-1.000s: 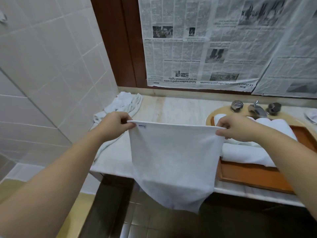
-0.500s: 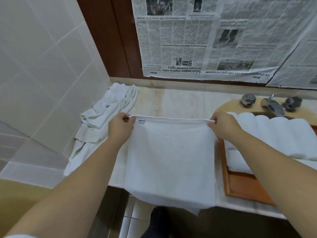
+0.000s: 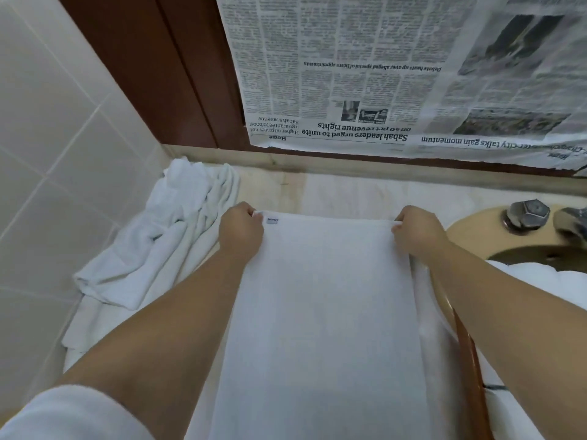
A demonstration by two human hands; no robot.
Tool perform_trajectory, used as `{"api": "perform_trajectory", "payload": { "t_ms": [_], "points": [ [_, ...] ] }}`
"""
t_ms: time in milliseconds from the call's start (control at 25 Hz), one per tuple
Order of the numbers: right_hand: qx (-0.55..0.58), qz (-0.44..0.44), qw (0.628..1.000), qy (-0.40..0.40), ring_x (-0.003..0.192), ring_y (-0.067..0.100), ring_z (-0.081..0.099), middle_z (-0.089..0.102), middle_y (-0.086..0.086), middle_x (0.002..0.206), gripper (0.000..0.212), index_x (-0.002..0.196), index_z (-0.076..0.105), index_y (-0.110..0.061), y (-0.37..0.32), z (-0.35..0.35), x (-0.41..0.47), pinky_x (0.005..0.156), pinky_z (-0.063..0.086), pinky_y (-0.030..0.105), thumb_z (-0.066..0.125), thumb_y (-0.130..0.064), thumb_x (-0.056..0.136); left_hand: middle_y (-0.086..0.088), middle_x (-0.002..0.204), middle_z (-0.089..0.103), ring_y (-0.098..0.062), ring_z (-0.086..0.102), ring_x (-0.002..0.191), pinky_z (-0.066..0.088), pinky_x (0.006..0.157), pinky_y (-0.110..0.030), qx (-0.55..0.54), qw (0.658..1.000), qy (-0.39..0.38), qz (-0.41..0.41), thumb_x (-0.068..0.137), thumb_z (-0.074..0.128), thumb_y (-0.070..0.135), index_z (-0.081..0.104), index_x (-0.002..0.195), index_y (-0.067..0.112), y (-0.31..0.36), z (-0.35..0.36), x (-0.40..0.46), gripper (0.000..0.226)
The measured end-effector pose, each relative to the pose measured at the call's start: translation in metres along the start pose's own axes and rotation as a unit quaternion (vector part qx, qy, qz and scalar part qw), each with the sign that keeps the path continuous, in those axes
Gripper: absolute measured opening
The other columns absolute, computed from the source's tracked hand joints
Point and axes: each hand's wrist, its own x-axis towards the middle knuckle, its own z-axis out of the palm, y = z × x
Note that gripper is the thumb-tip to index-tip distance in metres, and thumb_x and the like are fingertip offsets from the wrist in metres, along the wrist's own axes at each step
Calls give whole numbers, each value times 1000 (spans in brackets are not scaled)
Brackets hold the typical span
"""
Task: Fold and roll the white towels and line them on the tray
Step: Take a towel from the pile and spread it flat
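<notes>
In the head view, a white towel (image 3: 320, 312) is lying spread flat on the pale marble counter (image 3: 349, 195), its far edge running straight between the two hands and its near part reaching down past the bottom of the picture. The left hand (image 3: 240, 230) is pinching the towel's far left corner with curled fingers, just beside a small grey label (image 3: 272, 220) sewn near that edge. The right hand (image 3: 416, 231) is gripping the far right corner in the same way, knuckles up. To the left of the towel, a heap of crumpled white towels (image 3: 158, 236) is sitting on the counter against the white tiled wall (image 3: 57, 122). Beyond the towel's far edge, the counter is meeting a low stone upstand, and above that a dark wooden frame (image 3: 152, 68) is rising, with sheets of newspaper (image 3: 381, 74) hanging upside down over it. To the right of the towel, the brown wooden edge of the tray (image 3: 470, 354) is showing beside the right forearm, with rolled white towels (image 3: 540, 277) partly visible past it. Further right of the towel's far corner, a metal tap handle (image 3: 525, 214) is standing on the tan rim of the sink (image 3: 470, 230).
</notes>
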Motion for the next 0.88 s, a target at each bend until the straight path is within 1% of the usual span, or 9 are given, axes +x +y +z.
{"api": "perform_trajectory", "payload": {
  "t_ms": [120,200,320,400,560,680,760,840,880],
  "points": [
    [87,31,994,52,105,33,59,65,12,112,23,118,63,-6,-3,0,36,80,41,31,61,-14,97,-7,104,69,-23,63,89,41,73,-30,-26,999,28,-11,99,63,21,69,112,11,15,20,36,18],
    [150,63,985,64,102,28,56,61,8,111,26,120,59,-10,-4,-4,57,83,42,31,66,-21,97,-4,111,67,-21,61,90,39,72,-29,-45,998,33,-27,97,65,22,64,115,14,27,28,60,20],
    [233,140,961,55,100,27,55,59,5,110,27,112,58,-14,-8,-11,83,87,45,33,73,-28,94,-4,117,64,-19,56,90,34,65,-27,-39,998,27,-52,97,68,24,58,115,17,42,37,89,22],
    [279,185,941,41,101,30,57,60,6,107,29,107,60,-14,-10,-15,95,87,47,35,77,-33,92,-4,118,65,-19,58,91,35,65,-27,-43,997,31,-58,97,68,25,54,109,21,48,42,102,19],
    [289,201,936,18,98,30,56,58,6,103,28,103,59,-11,-13,-15,103,87,47,36,73,-34,95,-4,120,63,-18,55,88,36,71,-29,-54,995,53,-65,97,69,25,57,112,17,53,45,103,21],
    [301,185,935,8,85,26,52,55,7,93,26,89,55,-14,-8,-14,101,75,43,32,69,-34,96,-9,122,56,-21,57,82,41,72,-32,-76,992,80,-66,97,70,25,57,116,15,59,41,84,26],
    [335,175,926,1,78,22,49,54,5,90,28,87,53,-17,-3,-20,92,66,39,29,72,-37,93,-7,118,53,-22,58,82,47,76,-35,-85,991,98,-31,97,69,27,58,117,16,63,37,47,26],
    [339,158,928,-9,81,20,52,58,2,93,28,92,56,-18,0,-20,87,68,41,30,75,-39,90,-3,107,56,-21,59,85,49,76,-35,-91,992,88,22,95,69,30,61,111,20,63,41,-7,21],
    [333,149,931,-7,84,20,55,60,2,96,28,95,58,-17,1,-20,83,71,43,30,76,-39,89,1,100,58,-19,59,85,49,76,-35,-89,993,63,46,95,69,32,61,107,22,64,45,-42,18]
  ]
}}
